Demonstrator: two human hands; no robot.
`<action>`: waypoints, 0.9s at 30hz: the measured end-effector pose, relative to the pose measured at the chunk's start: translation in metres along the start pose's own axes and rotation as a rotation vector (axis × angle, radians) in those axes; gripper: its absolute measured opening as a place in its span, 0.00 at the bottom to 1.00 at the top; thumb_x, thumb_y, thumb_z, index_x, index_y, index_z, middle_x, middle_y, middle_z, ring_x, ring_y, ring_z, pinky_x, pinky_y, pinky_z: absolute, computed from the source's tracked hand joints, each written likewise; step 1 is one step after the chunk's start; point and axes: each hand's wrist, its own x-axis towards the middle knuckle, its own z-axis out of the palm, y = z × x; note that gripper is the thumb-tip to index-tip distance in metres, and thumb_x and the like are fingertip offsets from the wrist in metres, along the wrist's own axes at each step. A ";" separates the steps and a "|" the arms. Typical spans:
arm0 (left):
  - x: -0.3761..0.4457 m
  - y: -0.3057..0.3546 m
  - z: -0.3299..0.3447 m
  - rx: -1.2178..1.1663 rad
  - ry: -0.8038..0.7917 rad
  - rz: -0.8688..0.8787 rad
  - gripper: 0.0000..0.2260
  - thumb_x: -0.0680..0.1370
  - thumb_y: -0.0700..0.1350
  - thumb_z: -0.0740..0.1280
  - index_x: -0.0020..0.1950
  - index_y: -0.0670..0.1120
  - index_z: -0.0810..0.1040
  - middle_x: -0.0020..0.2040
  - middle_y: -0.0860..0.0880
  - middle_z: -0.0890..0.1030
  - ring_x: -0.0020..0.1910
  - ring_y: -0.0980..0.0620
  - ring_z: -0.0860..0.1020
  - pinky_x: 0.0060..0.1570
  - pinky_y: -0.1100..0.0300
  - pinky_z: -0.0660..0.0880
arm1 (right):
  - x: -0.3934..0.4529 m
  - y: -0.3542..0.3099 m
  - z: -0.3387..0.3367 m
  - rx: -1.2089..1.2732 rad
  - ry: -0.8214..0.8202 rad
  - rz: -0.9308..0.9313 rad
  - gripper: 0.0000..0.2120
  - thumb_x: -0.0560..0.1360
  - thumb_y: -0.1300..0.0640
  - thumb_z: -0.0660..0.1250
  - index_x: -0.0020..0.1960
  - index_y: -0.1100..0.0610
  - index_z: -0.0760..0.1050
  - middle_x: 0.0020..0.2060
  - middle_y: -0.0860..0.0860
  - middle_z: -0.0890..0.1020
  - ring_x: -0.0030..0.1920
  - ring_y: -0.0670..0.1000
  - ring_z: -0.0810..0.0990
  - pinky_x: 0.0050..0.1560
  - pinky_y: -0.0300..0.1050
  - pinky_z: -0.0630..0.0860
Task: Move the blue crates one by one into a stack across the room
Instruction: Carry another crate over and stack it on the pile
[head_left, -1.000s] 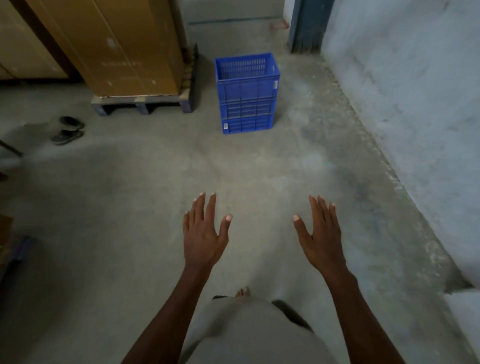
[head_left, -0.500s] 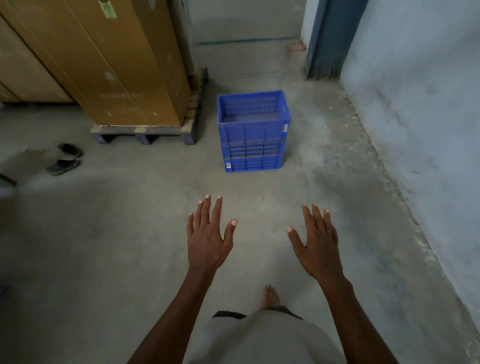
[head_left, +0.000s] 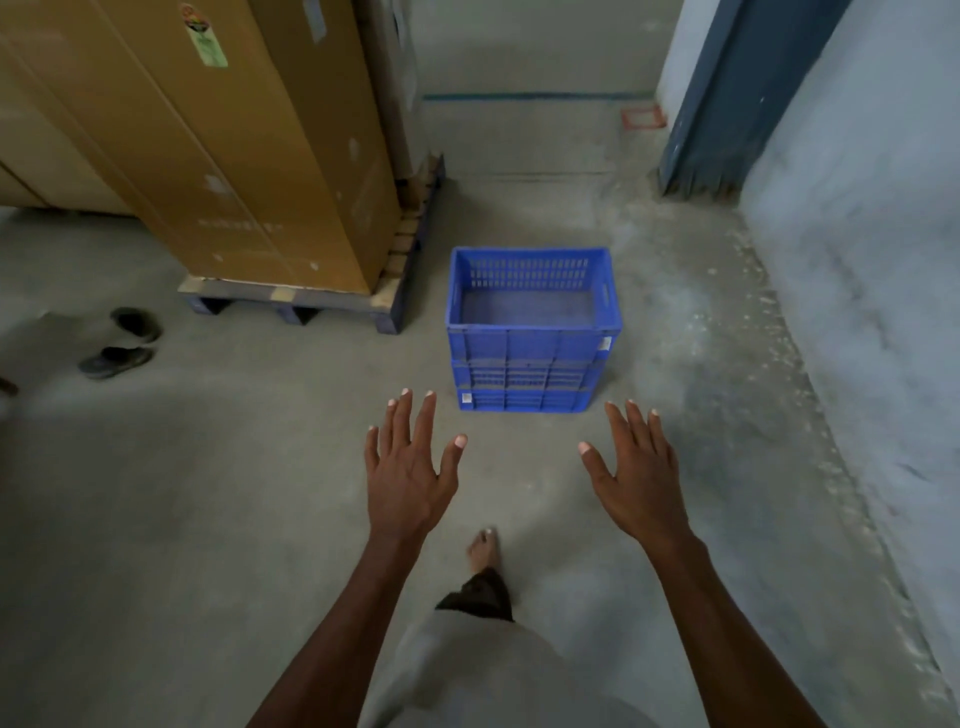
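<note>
A short stack of blue plastic crates (head_left: 530, 358) stands on the concrete floor straight ahead, the top one empty with slotted walls. My left hand (head_left: 408, 467) is stretched forward with its fingers spread, palm down, just short of the stack's lower left corner. My right hand (head_left: 636, 473) is held out the same way, below the stack's lower right corner. Both hands hold nothing and touch nothing.
Tall cardboard boxes (head_left: 223, 145) on a wooden pallet (head_left: 291, 301) stand left of the crates. A pair of dark shoes (head_left: 122, 343) lies at far left. A grey wall (head_left: 862, 270) runs along the right, with a blue door frame (head_left: 727, 98) beyond. My bare foot (head_left: 483, 551) is forward.
I have walked toward the crates, so the stack is nearer and larger in view. Both hands stay open and outstretched, now close to the stack's base.
</note>
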 end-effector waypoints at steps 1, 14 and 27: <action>0.028 0.000 0.007 0.000 0.000 0.002 0.30 0.81 0.65 0.53 0.80 0.54 0.62 0.81 0.48 0.61 0.81 0.47 0.56 0.77 0.44 0.55 | 0.024 0.000 0.002 -0.001 -0.002 0.018 0.32 0.80 0.38 0.59 0.79 0.51 0.60 0.79 0.55 0.60 0.80 0.59 0.52 0.74 0.60 0.57; 0.346 0.012 0.123 0.143 -0.141 0.118 0.30 0.80 0.66 0.52 0.78 0.51 0.68 0.78 0.44 0.68 0.77 0.41 0.65 0.72 0.42 0.61 | 0.334 0.049 0.026 -0.035 -0.121 0.139 0.32 0.81 0.39 0.57 0.80 0.51 0.57 0.80 0.54 0.60 0.79 0.61 0.54 0.75 0.59 0.57; 0.522 -0.020 0.300 0.353 -0.437 0.032 0.30 0.78 0.62 0.57 0.70 0.42 0.76 0.65 0.40 0.78 0.62 0.38 0.76 0.59 0.43 0.73 | 0.585 0.144 0.133 -0.169 -0.452 0.303 0.29 0.80 0.43 0.60 0.76 0.58 0.64 0.71 0.60 0.70 0.69 0.65 0.68 0.65 0.61 0.69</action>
